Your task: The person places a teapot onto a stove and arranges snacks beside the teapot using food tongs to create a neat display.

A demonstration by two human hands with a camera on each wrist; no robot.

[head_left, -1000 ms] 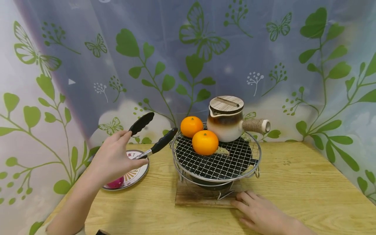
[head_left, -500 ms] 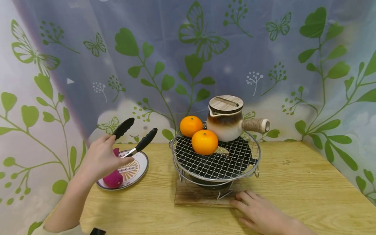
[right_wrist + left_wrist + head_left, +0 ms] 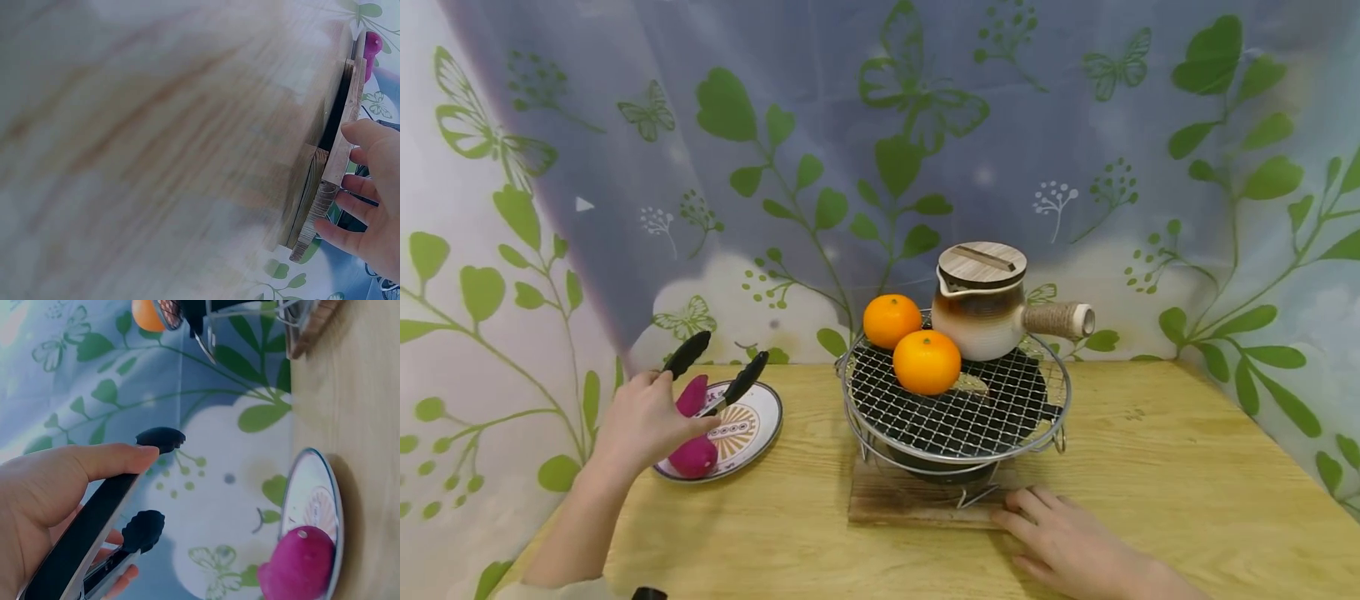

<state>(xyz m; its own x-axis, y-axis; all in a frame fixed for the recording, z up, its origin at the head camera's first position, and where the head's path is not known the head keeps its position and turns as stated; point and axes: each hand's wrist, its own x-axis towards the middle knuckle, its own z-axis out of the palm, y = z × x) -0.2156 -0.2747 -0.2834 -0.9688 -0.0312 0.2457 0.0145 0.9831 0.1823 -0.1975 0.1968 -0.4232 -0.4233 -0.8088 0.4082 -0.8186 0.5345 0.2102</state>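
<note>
My left hand [image 3: 643, 421] holds black-and-silver tongs [image 3: 84, 534] with their two scalloped tips apart and nothing between them. The tongs are over the left side of a patterned white plate [image 3: 765, 417]. Two magenta, rounded, tapering pieces lie on this plate: a rear piece [image 3: 692, 396] partly behind the tongs and a front piece [image 3: 694, 457]. My right hand [image 3: 1063, 537] rests with loosely spread fingers against the right end of a wooden board [image 3: 917, 510]. Over the board stands a round wire grill [image 3: 977, 433].
Two oranges, a rear one [image 3: 892, 321] and a front one [image 3: 927, 362], sit on the grill beside a lidded clay pot [image 3: 977, 321]. The pot's rope-wrapped handle [image 3: 1052, 319] juts right. A leaf-patterned curtain [image 3: 820, 108] hangs behind the wooden table [image 3: 1150, 450].
My left hand has moved left and down with the tongs, from the plate's right side to its left side. The magenta pieces have come into clearer view. My right hand has stayed put.
</note>
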